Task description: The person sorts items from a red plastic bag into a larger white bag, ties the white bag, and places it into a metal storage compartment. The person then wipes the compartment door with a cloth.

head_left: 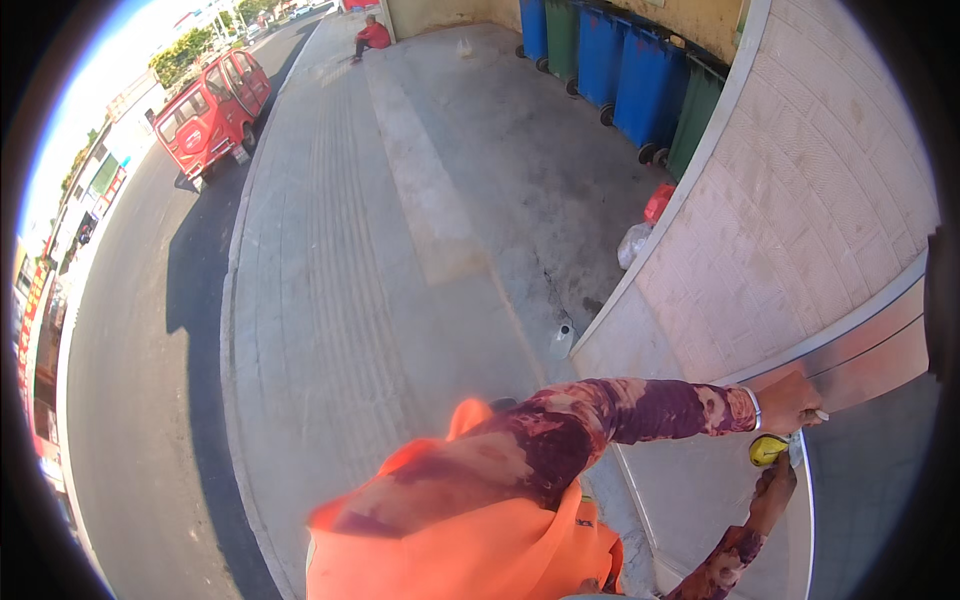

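Both my arms, in purple-patterned sleeves, reach toward the metal-framed panel edge at the right. My left hand (790, 403) is closed around a small whitish stick-like object (821, 415), of which only the tip shows; a light band circles that wrist. Just below it, my right hand (772, 492) is bent upward, its fingers closed at a yellow rounded object (767, 449) with dark markings. A pale, crumpled-looking bit (796, 448) lies beside the yellow object, against the panel. The exact kinds of these small things cannot be made out.
A pale patterned wall panel (790, 190) rises on my right, framed in metal (850, 365). Blue and green wheeled bins (652, 90) line the far wall. Near the panel's foot lie red and clear bags (633, 245) and a plastic jug (563, 342). A red three-wheeled vehicle (212, 112) stands on the road; a person (373, 36) sits farther off.
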Demonstrator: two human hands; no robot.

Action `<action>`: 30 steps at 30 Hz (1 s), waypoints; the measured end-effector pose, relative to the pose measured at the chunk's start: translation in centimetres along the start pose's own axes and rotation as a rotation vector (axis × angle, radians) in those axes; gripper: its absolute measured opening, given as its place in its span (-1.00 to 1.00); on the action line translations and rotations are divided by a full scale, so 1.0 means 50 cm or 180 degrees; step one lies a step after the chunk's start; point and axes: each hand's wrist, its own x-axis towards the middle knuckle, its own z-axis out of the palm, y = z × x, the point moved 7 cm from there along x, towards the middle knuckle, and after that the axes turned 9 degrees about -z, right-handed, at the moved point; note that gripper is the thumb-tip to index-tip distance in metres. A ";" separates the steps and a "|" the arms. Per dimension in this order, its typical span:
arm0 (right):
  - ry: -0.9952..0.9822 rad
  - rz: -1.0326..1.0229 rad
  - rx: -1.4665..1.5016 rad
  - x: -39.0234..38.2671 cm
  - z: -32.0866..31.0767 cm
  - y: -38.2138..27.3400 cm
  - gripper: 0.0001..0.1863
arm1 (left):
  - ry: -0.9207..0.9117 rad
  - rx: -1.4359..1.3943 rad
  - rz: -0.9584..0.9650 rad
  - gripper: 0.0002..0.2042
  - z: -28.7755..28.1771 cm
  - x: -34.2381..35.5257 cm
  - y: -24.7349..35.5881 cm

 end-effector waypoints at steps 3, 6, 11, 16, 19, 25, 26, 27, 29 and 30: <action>-0.0202 -0.0063 -0.0193 0.014 -0.021 0.001 -0.68 | -0.0970 0.0966 0.0293 -0.84 0.146 0.011 0.003; -0.0563 -0.0069 -0.0140 0.014 -0.005 -0.016 -0.70 | -0.1289 0.1098 0.0616 -0.85 0.198 -0.005 -0.024; -0.1152 0.0482 0.0256 -0.006 -0.011 -0.036 -0.81 | -0.1376 0.0815 0.0555 -0.86 0.190 -0.006 -0.052; -0.0738 0.0111 0.0236 0.005 -0.054 -0.053 -0.83 | -0.1479 0.1711 0.0460 -0.86 0.231 -0.008 -0.039; -0.0626 -0.0047 0.0363 -0.003 -0.072 -0.040 -0.81 | -0.2228 0.1715 0.0122 -0.82 0.241 0.005 -0.035; -0.0245 -0.0695 0.0061 -0.072 0.002 -0.167 -0.75 | -0.3389 0.1761 -0.0174 -0.70 0.160 0.011 -0.037; -0.0205 -0.0732 0.0029 -0.074 0.004 -0.178 -0.75 | -0.3434 0.1660 0.0033 -0.68 0.165 0.011 -0.027; -0.0211 -0.0762 0.0009 -0.078 0.004 -0.180 -0.75 | -0.3458 0.1578 0.0196 -0.64 0.177 0.006 -0.021; -0.0219 -0.1180 0.0447 -0.086 0.008 -0.204 -0.74 | -0.3257 0.1761 -0.0099 -0.63 0.188 0.009 -0.032; -0.0276 -0.1399 0.0684 -0.094 0.020 -0.220 -0.73 | -0.3125 0.1893 -0.0283 -0.62 0.174 0.014 -0.043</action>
